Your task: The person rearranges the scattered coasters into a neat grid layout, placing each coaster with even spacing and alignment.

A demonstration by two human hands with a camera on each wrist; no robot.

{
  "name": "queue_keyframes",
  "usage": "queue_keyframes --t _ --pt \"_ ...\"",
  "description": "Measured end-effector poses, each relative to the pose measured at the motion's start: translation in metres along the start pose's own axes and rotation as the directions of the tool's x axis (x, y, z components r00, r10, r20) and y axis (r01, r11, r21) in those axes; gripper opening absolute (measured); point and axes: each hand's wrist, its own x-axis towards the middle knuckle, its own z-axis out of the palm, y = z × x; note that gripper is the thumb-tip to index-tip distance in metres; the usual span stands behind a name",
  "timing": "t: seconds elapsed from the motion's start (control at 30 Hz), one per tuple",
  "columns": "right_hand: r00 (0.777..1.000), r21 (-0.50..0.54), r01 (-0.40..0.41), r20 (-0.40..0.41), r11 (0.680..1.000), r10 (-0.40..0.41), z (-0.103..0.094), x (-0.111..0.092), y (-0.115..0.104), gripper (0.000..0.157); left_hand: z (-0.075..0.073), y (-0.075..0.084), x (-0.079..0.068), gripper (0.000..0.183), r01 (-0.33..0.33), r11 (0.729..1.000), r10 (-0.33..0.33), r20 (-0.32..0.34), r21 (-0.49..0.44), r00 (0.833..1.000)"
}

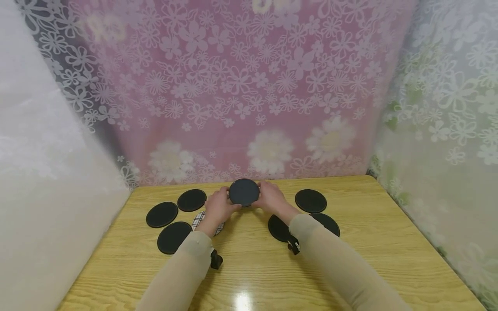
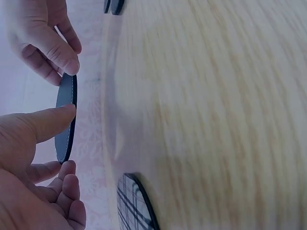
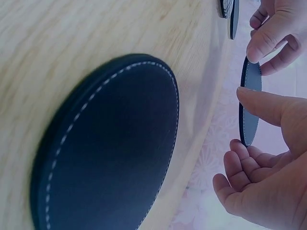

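Observation:
Near the far edge of the table, my left hand (image 1: 218, 208) and right hand (image 1: 271, 199) grip a round black coaster (image 1: 244, 192) by its opposite sides. In the left wrist view it shows edge-on, above the table, with pale stitching round its rim and the left thumb (image 2: 55, 120) over its face. The right wrist view has the right thumb (image 3: 264, 104) on the same coaster. A plaid coaster (image 1: 198, 219) lies partly hidden beneath my left forearm. By my right wrist lies another black coaster (image 1: 278, 228), overlapped by the arm.
Three black coasters (image 1: 161, 214) lie on the left part of the wooden table (image 1: 249, 272). Farther right are a black coaster (image 1: 310, 201) and one (image 1: 328, 223) partly behind my sleeve. A pink floral curtain (image 1: 241, 86) stands behind the table, with pale sheets at both sides.

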Motion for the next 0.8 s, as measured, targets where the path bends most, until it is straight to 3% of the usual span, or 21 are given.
queue_keyframes --t 0.8 --pt "1.000 0.022 -0.006 -0.002 1.000 0.007 -0.027 -0.026 0.031 0.075 0.020 0.028 -0.002 0.073 -0.073 0.996 0.074 0.021 -0.056 0.997"
